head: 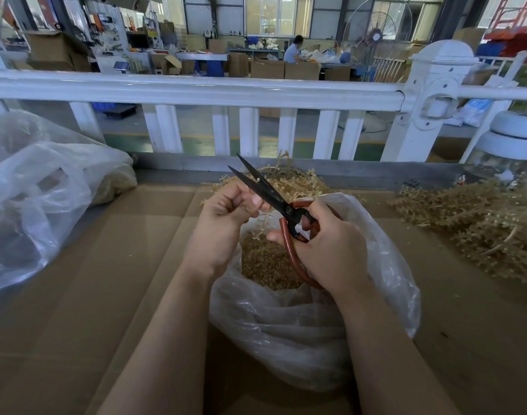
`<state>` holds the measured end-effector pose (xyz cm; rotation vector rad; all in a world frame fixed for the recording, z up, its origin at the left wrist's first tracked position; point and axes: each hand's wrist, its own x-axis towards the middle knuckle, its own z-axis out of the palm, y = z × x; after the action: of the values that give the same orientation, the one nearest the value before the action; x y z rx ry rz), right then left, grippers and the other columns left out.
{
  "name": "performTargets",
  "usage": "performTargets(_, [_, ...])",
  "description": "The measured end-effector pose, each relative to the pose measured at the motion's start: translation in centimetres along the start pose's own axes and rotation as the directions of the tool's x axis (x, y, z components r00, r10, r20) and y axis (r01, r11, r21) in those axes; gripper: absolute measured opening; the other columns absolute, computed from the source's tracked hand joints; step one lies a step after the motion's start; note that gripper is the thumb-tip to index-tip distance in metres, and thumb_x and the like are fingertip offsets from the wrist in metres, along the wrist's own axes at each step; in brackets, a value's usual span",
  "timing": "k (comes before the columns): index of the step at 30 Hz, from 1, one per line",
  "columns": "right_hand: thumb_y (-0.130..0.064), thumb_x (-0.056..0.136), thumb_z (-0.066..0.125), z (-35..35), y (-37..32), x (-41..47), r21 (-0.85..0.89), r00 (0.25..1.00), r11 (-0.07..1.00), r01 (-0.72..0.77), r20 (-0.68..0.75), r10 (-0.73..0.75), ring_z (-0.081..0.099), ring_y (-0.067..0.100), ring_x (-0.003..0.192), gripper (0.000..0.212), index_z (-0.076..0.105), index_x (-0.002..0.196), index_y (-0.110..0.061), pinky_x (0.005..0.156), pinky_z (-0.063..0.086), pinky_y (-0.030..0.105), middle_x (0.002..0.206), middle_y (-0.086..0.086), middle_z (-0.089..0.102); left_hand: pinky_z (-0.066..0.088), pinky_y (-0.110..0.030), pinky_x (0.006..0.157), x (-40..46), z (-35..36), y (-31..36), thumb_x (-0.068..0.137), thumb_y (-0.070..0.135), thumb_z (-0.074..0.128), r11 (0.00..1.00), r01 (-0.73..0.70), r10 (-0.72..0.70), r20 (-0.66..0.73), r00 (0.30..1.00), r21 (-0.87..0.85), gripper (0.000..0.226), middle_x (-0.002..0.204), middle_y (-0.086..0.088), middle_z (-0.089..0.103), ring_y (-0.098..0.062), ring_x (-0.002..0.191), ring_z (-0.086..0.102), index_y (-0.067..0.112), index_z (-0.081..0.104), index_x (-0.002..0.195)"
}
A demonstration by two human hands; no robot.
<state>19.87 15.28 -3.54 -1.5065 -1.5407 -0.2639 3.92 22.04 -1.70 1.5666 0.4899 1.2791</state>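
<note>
While the left hand (223,223) pinched a thin tan sprig (263,221) between thumb and curled fingers just above the mouth of the clear bag (301,339), the right hand (331,250) gripped the red-handled scissors (265,190). Its fingers were wrapped through the loops, and the black blades stood spread apart, pointing up and away from the bag. The sprig hung down toward the tan cut pieces (268,265) filling the bag, which sat on the cardboard (121,280). Behind the bag lay a small heap of sprigs (292,181), and a larger heap (478,232) lay well to its right. Left of the bag slumped a second plastic bag (46,190), and beyond ran a white railing (196,88).
</note>
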Motion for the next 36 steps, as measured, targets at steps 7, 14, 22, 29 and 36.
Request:
performTargets(7, [-0.080,0.073,0.055,-0.09,-0.17,-0.06,0.011,1.000,1.000,0.011,0.003,-0.011,0.054,0.003,0.059,0.054,0.050,0.083,-0.027,0.052,0.041,0.018,0.070,-0.014,0.058,0.047,-0.021,0.076,-0.09,0.24,-0.12,0.097,0.002,0.052,1.000,0.004,-0.004,0.023,1.000,0.007,0.014,0.088,-0.010,0.063,-0.016,0.082,0.056,0.007,0.064,0.101])
performTargets(14, [-0.082,0.073,0.053,0.15,0.03,0.00,0.038,0.999,0.999,-0.011,0.031,0.010,0.059,0.004,0.062,0.065,0.057,0.086,-0.018,0.055,0.047,0.020,0.071,-0.015,0.059,0.049,-0.028,0.084,-0.14,0.29,-0.37,0.098,0.002,0.051,1.000,0.006,-0.006,0.038,0.999,0.008,0.015,0.094,-0.012,0.067,-0.019,0.090,0.061,0.003,0.063,0.107])
performTargets(22, [-0.081,0.075,0.057,0.16,0.13,-0.11,0.047,1.000,0.999,-0.006,0.013,0.006,0.054,-0.001,0.057,0.058,0.050,0.079,-0.023,0.051,0.037,0.011,0.063,-0.016,0.051,0.048,-0.018,0.078,-0.14,0.31,-0.34,0.098,0.001,0.051,1.000,-0.006,0.005,0.046,0.999,0.015,0.015,0.091,-0.009,0.066,-0.010,0.085,0.062,0.007,0.063,0.104])
performTargets(29, [-0.081,0.073,0.057,0.19,0.24,-0.13,0.009,1.000,1.000,0.009,-0.011,-0.009,0.053,0.004,0.055,0.062,0.053,0.076,-0.020,0.050,0.036,0.010,0.061,-0.012,0.053,0.049,-0.032,0.084,-0.21,0.34,-0.20,0.098,0.001,0.050,1.000,0.027,-0.027,0.010,1.000,0.005,0.017,0.096,-0.009,0.069,-0.019,0.091,0.062,0.010,0.064,0.105])
performTargets(36, [-0.081,0.071,0.060,0.56,0.39,-0.02,0.116,0.995,0.989,-0.089,0.050,0.084,0.061,0.001,0.064,0.060,0.058,0.081,-0.022,0.055,0.047,0.015,0.068,-0.015,0.060,0.050,-0.023,0.068,-0.07,0.05,-0.43,0.099,0.003,0.051,0.994,0.103,-0.107,-0.089,0.990,-0.040,0.009,0.074,0.004,0.066,-0.010,0.068,0.055,-0.005,0.056,0.098])
